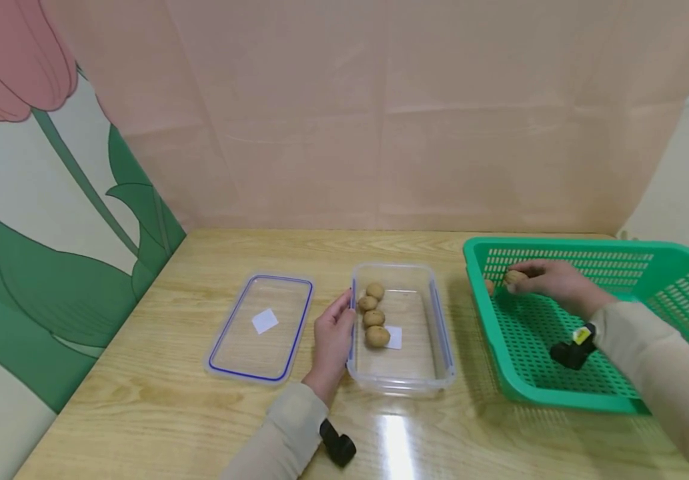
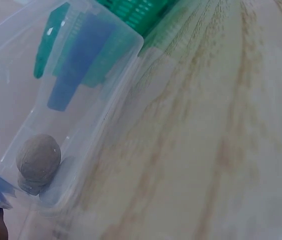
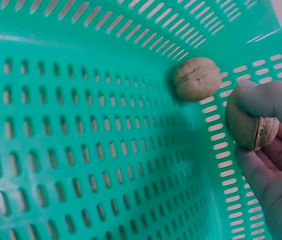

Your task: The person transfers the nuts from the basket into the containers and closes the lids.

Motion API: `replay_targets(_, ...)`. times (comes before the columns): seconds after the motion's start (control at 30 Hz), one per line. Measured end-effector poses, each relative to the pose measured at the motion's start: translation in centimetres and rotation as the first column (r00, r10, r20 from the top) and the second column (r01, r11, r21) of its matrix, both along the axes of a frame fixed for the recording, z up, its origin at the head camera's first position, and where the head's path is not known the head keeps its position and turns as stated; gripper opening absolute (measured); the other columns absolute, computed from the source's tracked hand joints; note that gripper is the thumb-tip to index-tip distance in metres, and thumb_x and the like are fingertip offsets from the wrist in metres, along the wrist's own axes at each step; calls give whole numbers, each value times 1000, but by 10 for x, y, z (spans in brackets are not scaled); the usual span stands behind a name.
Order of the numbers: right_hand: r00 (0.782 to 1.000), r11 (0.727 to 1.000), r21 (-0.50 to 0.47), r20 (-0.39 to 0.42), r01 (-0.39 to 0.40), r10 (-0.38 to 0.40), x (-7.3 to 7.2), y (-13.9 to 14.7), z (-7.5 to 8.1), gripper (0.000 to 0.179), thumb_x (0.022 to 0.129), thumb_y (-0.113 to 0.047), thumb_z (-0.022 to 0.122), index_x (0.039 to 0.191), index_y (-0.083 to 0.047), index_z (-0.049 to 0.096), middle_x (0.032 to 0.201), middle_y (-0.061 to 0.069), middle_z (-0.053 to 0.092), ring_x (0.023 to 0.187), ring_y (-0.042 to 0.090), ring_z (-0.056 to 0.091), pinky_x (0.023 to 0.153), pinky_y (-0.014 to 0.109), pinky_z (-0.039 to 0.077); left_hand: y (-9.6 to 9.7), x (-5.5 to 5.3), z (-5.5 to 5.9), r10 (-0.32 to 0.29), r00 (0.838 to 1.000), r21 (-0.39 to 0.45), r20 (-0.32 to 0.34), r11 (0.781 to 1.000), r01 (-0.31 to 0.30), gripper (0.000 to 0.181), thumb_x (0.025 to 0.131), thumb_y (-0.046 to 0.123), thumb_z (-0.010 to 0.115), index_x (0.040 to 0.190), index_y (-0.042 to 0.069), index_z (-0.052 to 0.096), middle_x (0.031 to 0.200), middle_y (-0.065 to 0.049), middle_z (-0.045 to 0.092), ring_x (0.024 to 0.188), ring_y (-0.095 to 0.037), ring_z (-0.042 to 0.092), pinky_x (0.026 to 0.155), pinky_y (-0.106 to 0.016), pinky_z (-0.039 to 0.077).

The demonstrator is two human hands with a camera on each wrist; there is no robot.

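Right hand [image 1: 551,283]: thumb and fingertips pinch a round, tan, ridged-shelled walnut [image 3: 241,122] inside a rectangular, slotted green plastic basket [image 1: 560,245] at the right of the frame.
Pinch: gripping the shell from opposite sides looks sound (a hard nut should bear a firm squeeze, but may roll if held off-centre).
Basket rim: best to lift straight up until the knuckles and the black wrist camera [image 1: 571,355] are clear of it.
Second walnut: a loose, light-brown, ridged nut [image 3: 197,79] lies near the held one, in the basket's upper left; moving slowly should avoid knocking it.
Left hand [image 1: 332,333]: fingers out nearly straight, touching the left side of a clear rectangular plastic box [image 1: 442,327] just right of centre; light, even pressure should be enough.
Row: four tan, rounded walnuts [image 1: 374,319] line the box's left wall; keep the box level, since tilting could set them rolling.
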State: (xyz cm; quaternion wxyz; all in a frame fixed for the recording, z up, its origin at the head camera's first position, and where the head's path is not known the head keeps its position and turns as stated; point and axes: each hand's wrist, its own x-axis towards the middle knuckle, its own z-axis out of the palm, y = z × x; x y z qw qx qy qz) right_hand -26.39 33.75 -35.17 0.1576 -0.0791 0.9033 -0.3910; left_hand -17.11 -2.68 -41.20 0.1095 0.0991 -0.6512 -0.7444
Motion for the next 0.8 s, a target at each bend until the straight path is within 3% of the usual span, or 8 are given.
replay_targets(0.13, 1000, 1000, -9, -15, 21, -21, 0, 0, 4, 71, 84, -34, 66, 136, 4, 38, 123, 21, 52, 89, 2, 54, 90, 45, 46, 0, 0, 0, -4, 1000, 0, 14, 1000, 4, 36, 87, 5, 53, 121, 12, 60, 127, -6, 58, 118, -19, 53, 99, -30, 45)
replay_targets(0.33, 999, 999, -29, -30, 42, -43, -2, 0, 10, 71, 84, -35, 66, 136, 3, 38, 109, 1, 56, 86, -1, 55, 83, 35, 51, -1, 1, -1, -14, 1000, 8, 4, 1000, 14, 36, 88, 6, 53, 122, 11, 60, 128, -7, 57, 120, -21, 52, 99, -32, 44)
replay_targets(0.43, 998, 997, -42, -31, 58, -60, -1, -2, 14, 72, 85, -37, 64, 138, 1, 36, 110, -5, 54, 95, 7, 56, 88, 38, 48, 0, 2, -1, -14, 1000, 5, 4, 1000, 14, 36, 88, 6, 53, 123, 11, 59, 129, -8, 57, 120, -21, 52, 99, -31, 44)
replay_targets(0.57, 995, 994, -66, -37, 86, -89, 0, -8, 21, 73, 85, -41, 63, 140, -3, 35, 115, -13, 50, 115, 19, 46, 96, 40, 42, 0, 2, -1, -8, 1000, -1, -6, 1000, 8, 36, 87, 5, 52, 122, 9, 60, 128, -8, 57, 119, -20, 52, 99, -31, 45)
replay_targets(0.63, 994, 991, -92, -39, 96, -100, 1, -12, 24, 72, 85, -41, 63, 140, -4, 35, 111, -19, 50, 115, 15, 45, 94, 33, 42, 0, 2, 0, -7, 1000, -1, -10, 1000, 7, 36, 87, 5, 52, 122, 9, 60, 127, -8, 58, 118, -20, 53, 98, -31, 45)
replay_targets(0.8, 992, 971, -215, -51, 106, -119, 4, -22, 28, 63, 85, -33, 65, 135, -2, 41, 96, -27, 58, 92, -6, 52, 78, 14, 45, 0, 2, 0, -5, 1000, 1, -7, 1000, 5, 36, 87, 5, 53, 122, 9, 60, 127, -8, 58, 118, -20, 53, 98, -31, 45)
